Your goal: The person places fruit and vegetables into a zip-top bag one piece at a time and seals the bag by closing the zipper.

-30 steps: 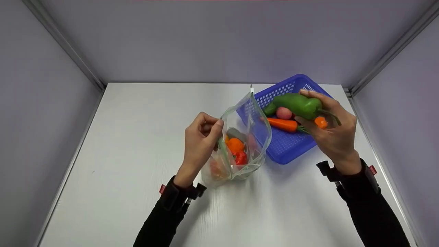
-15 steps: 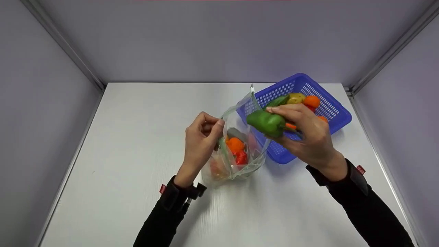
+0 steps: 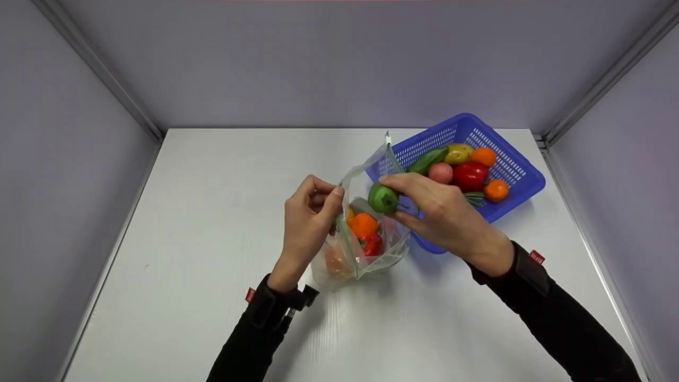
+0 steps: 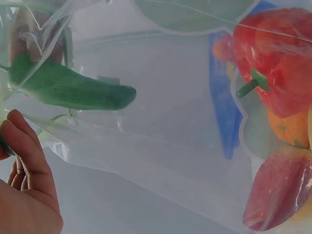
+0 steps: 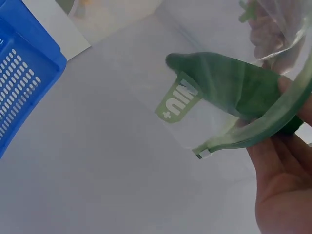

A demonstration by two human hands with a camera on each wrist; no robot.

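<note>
My left hand (image 3: 313, 223) pinches the left rim of a clear zip bag (image 3: 392, 260) and keeps its mouth apart. In my right hand (image 3: 451, 217) is a green pepper (image 3: 383, 198), gripped near its stem end at the bag's mouth. Through the plastic in the left wrist view, the long pepper (image 4: 73, 87) points into the bag, above what lies at the bottom. Down there are a red bell pepper (image 4: 273, 58), an orange fruit (image 4: 290, 129) and a dark red piece (image 4: 278, 190). The right wrist view shows the bag's green zip edge (image 5: 243, 139) passing over the right fingers.
A blue perforated basket (image 3: 509, 212) stands right behind the bag. It holds a cucumber-like green piece (image 3: 427, 161), a yellow piece (image 3: 458, 154), a pink ball (image 3: 440, 173), a red piece (image 3: 470, 176) and orange fruits (image 3: 496, 190). Grey walls border the white table (image 3: 201, 212).
My right hand has carried the green pepper leftward from over the basket to the bag's mouth, turning its tip down into the bag. My left hand has stayed at the rim.
</note>
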